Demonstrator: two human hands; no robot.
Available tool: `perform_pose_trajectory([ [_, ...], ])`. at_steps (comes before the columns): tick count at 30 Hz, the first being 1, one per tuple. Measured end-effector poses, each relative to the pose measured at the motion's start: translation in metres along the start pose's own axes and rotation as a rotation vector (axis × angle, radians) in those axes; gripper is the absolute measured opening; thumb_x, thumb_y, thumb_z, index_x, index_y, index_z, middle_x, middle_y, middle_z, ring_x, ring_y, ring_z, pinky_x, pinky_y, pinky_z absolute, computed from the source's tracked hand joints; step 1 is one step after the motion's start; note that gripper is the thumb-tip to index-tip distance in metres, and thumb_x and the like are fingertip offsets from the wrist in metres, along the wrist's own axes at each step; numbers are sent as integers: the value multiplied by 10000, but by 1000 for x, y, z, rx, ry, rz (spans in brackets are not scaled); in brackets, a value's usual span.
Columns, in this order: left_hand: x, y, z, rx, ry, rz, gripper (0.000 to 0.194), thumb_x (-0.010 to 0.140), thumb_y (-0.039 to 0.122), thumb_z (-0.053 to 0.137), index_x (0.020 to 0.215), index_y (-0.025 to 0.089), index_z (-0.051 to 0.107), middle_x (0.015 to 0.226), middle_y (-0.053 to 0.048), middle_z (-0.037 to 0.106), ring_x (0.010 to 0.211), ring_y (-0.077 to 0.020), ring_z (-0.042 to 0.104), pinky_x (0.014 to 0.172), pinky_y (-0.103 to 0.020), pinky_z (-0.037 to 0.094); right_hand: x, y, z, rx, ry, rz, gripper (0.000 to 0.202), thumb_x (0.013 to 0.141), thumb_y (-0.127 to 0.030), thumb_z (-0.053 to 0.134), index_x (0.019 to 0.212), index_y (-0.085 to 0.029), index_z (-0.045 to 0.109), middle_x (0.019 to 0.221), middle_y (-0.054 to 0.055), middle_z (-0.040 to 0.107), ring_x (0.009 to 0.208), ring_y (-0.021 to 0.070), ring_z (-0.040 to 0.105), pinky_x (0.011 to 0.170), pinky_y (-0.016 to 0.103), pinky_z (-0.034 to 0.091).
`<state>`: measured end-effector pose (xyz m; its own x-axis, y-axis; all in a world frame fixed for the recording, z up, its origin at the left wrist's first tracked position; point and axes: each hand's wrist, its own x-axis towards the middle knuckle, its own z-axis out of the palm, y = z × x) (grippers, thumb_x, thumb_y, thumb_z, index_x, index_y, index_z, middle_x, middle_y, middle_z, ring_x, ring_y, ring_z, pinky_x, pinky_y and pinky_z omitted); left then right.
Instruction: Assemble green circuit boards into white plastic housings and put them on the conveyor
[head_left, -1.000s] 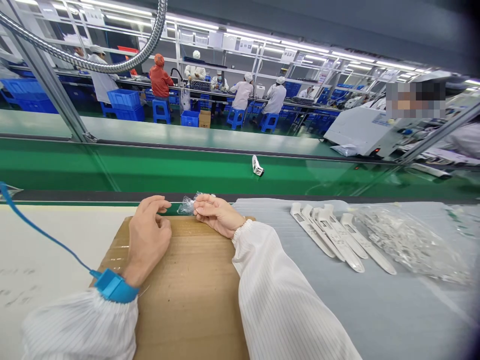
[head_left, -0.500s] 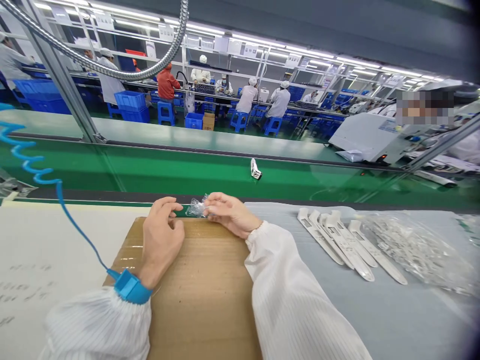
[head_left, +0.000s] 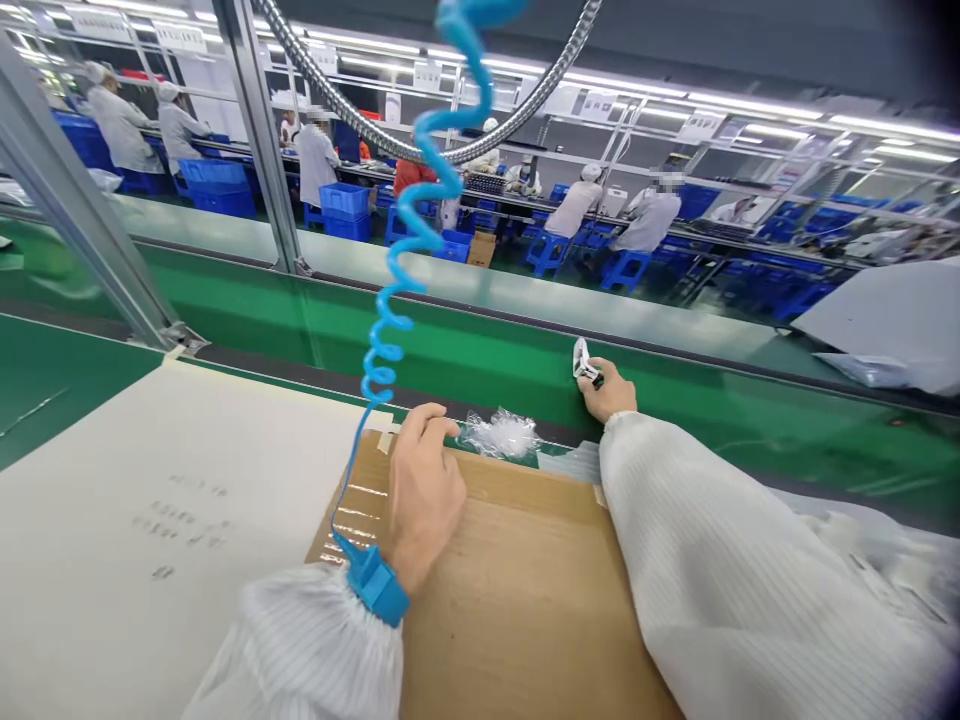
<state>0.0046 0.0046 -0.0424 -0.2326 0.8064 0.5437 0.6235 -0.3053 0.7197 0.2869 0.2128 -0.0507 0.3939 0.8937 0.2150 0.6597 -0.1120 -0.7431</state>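
My right hand [head_left: 611, 391] reaches over the green belt. Its fingers are closed on a small white angled plastic part with a dark end [head_left: 580, 358]. My left hand [head_left: 429, 470] rests above the brown cardboard [head_left: 517, 570], loosely curved, fingers apart and holding nothing. A blue wrist strap [head_left: 376, 584] sits on the left wrist. Just right of the left fingertips lies a crumpled clear plastic bag [head_left: 502, 434], at the far edge of the cardboard and apart from my right hand.
A blue coiled cord [head_left: 405, 270] hangs down to the strap, near a flexible metal hose [head_left: 525, 110]. White paper with handwriting [head_left: 187, 470] covers the left side. White plastic pieces [head_left: 862, 550] lie at right, partly behind my sleeve. People work at benches beyond.
My right hand has let go of the plastic bag, reached forward and right, and taken hold of the white part on the belt. The view has turned left.
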Motion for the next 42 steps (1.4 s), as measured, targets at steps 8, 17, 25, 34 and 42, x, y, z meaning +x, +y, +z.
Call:
perform_pose_trajectory([
  [8,3,2,-1,-36,-8,-21,199,878,65,473,945,168,630,1161,-107,615,1123,-229,576,995,-404,475,-36,-32,-32,191,-88,-136,428,883,-463,503,1250,-262,598,1037,54,701,805,199,680,794,361,530],
  [17,-4,33,-11,-342,-556,-136,359,944,440,515,1207,210,600,1154,-62,676,1007,-208,632,864,-332,486,-171,-75,-103,489,-674,-253,441,929,-579,528,1266,-298,576,1023,21,670,923,197,642,929,401,514],
  [25,-10,40,-11,-253,-696,-116,200,906,351,519,847,197,633,810,-3,652,736,-168,552,645,-279,345,-201,-55,-103,-34,-134,-780,200,986,-403,523,1059,-271,656,1128,47,664,968,216,607,857,389,415],
  [34,4,19,-7,-116,-451,-345,221,918,329,499,770,198,597,763,-21,661,720,-178,572,660,-280,346,-214,-68,-87,-293,-123,-980,148,985,-239,534,846,-224,582,944,9,671,850,182,574,806,366,329],
  [42,5,17,-13,-35,-476,-234,209,913,316,511,1041,265,668,875,-23,709,805,-211,619,660,-276,340,-183,-91,-51,-233,-28,-937,62,965,-244,586,954,-263,644,1042,-1,683,918,187,580,826,362,320],
])
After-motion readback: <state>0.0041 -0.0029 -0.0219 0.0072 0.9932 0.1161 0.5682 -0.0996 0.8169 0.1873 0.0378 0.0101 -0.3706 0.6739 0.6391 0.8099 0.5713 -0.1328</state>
